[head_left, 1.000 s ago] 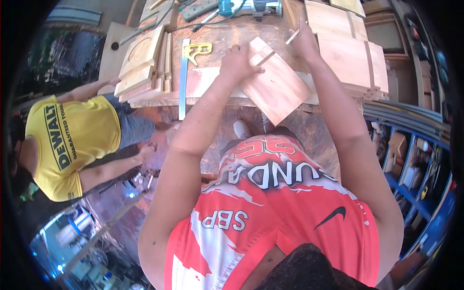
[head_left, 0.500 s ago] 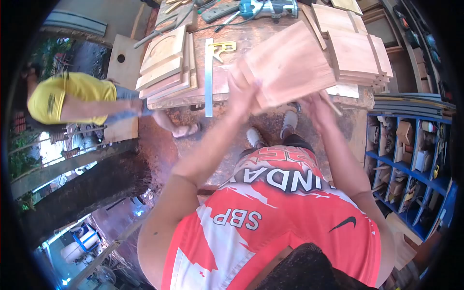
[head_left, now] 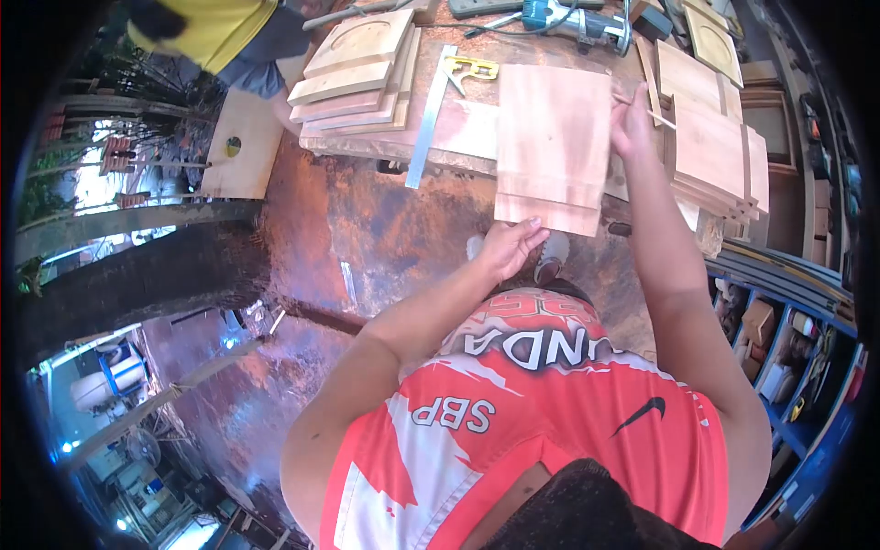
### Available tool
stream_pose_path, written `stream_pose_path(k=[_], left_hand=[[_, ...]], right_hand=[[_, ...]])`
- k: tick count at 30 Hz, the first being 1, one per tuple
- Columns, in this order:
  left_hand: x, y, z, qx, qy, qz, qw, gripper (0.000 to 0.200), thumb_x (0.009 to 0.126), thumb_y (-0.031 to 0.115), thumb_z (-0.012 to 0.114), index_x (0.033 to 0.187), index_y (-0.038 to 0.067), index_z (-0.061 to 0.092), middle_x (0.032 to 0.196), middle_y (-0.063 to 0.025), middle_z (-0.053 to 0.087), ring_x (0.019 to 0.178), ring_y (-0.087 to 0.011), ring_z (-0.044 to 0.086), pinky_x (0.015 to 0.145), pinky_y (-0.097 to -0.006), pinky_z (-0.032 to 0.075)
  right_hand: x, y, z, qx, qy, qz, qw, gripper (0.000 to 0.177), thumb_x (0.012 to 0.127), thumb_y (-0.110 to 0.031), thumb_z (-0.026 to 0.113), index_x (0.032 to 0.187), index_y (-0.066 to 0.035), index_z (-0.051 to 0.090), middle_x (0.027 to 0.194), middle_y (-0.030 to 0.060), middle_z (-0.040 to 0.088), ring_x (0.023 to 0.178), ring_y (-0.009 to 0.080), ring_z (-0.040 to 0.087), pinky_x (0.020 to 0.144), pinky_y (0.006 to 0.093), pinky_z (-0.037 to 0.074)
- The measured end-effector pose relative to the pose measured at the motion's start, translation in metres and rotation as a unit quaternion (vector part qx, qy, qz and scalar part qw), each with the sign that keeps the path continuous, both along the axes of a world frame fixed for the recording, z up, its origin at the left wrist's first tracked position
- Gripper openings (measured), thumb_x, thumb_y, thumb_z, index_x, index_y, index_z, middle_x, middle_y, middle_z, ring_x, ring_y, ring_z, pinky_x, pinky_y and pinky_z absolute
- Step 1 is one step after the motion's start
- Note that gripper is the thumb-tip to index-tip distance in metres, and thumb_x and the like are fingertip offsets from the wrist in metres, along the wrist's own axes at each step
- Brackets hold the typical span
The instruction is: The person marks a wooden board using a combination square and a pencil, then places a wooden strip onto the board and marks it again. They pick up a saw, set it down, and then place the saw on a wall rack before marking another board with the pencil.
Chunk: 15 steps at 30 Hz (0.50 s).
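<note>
A flat wooden panel [head_left: 550, 137] with a groove across its near end is held up over the workbench's front edge. My left hand [head_left: 515, 249] grips the panel's near edge, thumb on top. At the panel's far right side is my right hand [head_left: 632, 124], its fingers closed around a thin stick like a pencil [head_left: 662, 120]; whether it also touches the panel is hard to tell. Left of the panel, a combination square with a steel blade [head_left: 431, 119] and yellow head [head_left: 473, 68] lies on the bench.
Stacked wooden panels [head_left: 353, 82] lie on the bench's left, more grooved panels [head_left: 715, 151] on its right. A teal power tool [head_left: 573, 23] lies at the back. Another person in a yellow shirt [head_left: 206, 27] stands at upper left. Blue shelving [head_left: 788, 367] is at right.
The panel has turned from slanted to nearly upright in view. My left hand has moved from its left side to its near edge. The other person has shifted up in view.
</note>
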State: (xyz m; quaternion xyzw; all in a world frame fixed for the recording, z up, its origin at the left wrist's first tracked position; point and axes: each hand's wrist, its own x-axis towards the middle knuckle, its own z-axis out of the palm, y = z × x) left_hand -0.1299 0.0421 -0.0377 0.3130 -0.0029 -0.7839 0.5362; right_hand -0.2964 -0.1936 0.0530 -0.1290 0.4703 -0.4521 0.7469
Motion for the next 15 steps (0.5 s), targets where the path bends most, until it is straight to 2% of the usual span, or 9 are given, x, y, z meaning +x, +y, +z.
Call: stream_pose_path(k=[4, 6, 8, 9, 10, 12, 13, 14, 15], left_hand=[[-0.034, -0.003, -0.01, 0.061, -0.054, 0.054, 0.995, 0.028, 0.09, 0.004, 0.063, 0.115, -0.006, 0.054, 0.11, -0.0118, 0.064, 0.102, -0.0215, 0.063, 0.093, -0.037, 0.055], [-0.049, -0.012, -0.01, 0.068, -0.082, 0.036, 0.994, 0.032, 0.092, 0.009, 0.063, 0.119, -0.005, 0.053, 0.113, -0.0112, 0.063, 0.104, -0.0213, 0.063, 0.094, -0.0367, 0.054], [-0.059, -0.023, 0.003, 0.015, -0.144, -0.196, 0.97, 0.037, 0.095, 0.021, 0.061, 0.125, 0.0, 0.054, 0.12, -0.0111, 0.062, 0.105, -0.0209, 0.063, 0.09, -0.0334, 0.054], [-0.052, -0.027, 0.011, -0.049, -0.196, -0.325, 0.924, 0.037, 0.095, 0.03, 0.06, 0.12, 0.003, 0.062, 0.112, -0.0107, 0.067, 0.099, -0.0195, 0.066, 0.084, -0.0301, 0.054], [-0.04, -0.033, 0.019, -0.047, -0.2, -0.327, 0.922, 0.037, 0.095, 0.03, 0.06, 0.12, 0.003, 0.062, 0.112, -0.0107, 0.067, 0.099, -0.0195, 0.066, 0.084, -0.0301, 0.054], [-0.007, -0.051, 0.056, -0.096, -0.395, -0.454, 0.793, 0.028, 0.093, 0.03, 0.063, 0.107, 0.008, 0.071, 0.098, -0.0091, 0.071, 0.09, -0.0177, 0.068, 0.078, -0.0291, 0.055], [0.016, -0.058, 0.074, -0.125, -0.54, -0.365, 0.748, 0.023, 0.09, 0.031, 0.066, 0.1, 0.011, 0.074, 0.088, -0.0077, 0.073, 0.083, -0.0176, 0.069, 0.077, -0.0313, 0.056], [0.041, -0.064, 0.077, -0.096, -0.697, -0.214, 0.678, 0.023, 0.088, 0.028, 0.069, 0.104, 0.012, 0.073, 0.093, -0.01, 0.073, 0.085, -0.0206, 0.07, 0.078, -0.032, 0.055], [0.037, -0.063, 0.076, -0.095, -0.695, -0.22, 0.678, 0.023, 0.088, 0.028, 0.069, 0.104, 0.012, 0.073, 0.093, -0.01, 0.073, 0.085, -0.0206, 0.07, 0.078, -0.032, 0.055]], right_hand=[[-0.021, -0.002, -0.022, -0.173, 0.106, 0.103, 0.974, 0.042, 0.094, -0.039, 0.059, 0.114, -0.003, 0.05, 0.123, 0.0189, 0.057, 0.113, 0.0305, 0.057, 0.096, 0.0404, 0.048], [-0.024, 0.001, -0.034, -0.273, 0.364, 0.176, 0.873, 0.041, 0.089, -0.028, 0.068, 0.116, -0.004, 0.049, 0.117, 0.0158, 0.059, 0.108, 0.0278, 0.059, 0.092, 0.0372, 0.048], [-0.032, -0.006, -0.053, -0.346, 0.393, 0.139, 0.841, 0.043, 0.079, -0.02, 0.077, 0.112, -0.006, 0.052, 0.115, 0.0161, 0.061, 0.103, 0.0285, 0.06, 0.087, 0.0392, 0.049], [-0.031, 0.002, -0.045, -0.385, 0.511, 0.144, 0.755, 0.044, 0.078, -0.019, 0.078, 0.112, -0.007, 0.053, 0.113, 0.0166, 0.061, 0.103, 0.0306, 0.059, 0.089, 0.0396, 0.048], [-0.03, 0.01, -0.037, -0.415, 0.618, 0.144, 0.652, 0.045, 0.076, -0.019, 0.078, 0.112, -0.008, 0.053, 0.111, 0.0172, 0.062, 0.103, 0.0327, 0.059, 0.091, 0.04, 0.047], [-0.03, 0.021, -0.03, -0.441, 0.637, 0.16, 0.611, 0.049, 0.074, -0.02, 0.078, 0.114, -0.009, 0.053, 0.109, 0.0197, 0.061, 0.104, 0.0372, 0.057, 0.095, 0.0417, 0.045], [-0.034, 0.026, -0.033, -0.495, 0.608, 0.215, 0.583, 0.055, 0.073, -0.024, 0.079, 0.119, -0.011, 0.051, 0.111, 0.0184, 0.061, 0.108, 0.0363, 0.057, 0.096, 0.0424, 0.045], [-0.038, 0.034, -0.042, -0.542, 0.574, 0.271, 0.55, 0.062, 0.073, -0.028, 0.079, 0.124, -0.012, 0.049, 0.114, 0.0172, 0.06, 0.112, 0.0355, 0.056, 0.096, 0.0431, 0.044], [-0.044, 0.036, -0.044, -0.537, 0.575, 0.272, 0.554, 0.062, 0.073, -0.028, 0.079, 0.124, -0.012, 0.049, 0.114, 0.0172, 0.06, 0.112, 0.0355, 0.056, 0.096, 0.0431, 0.044]])
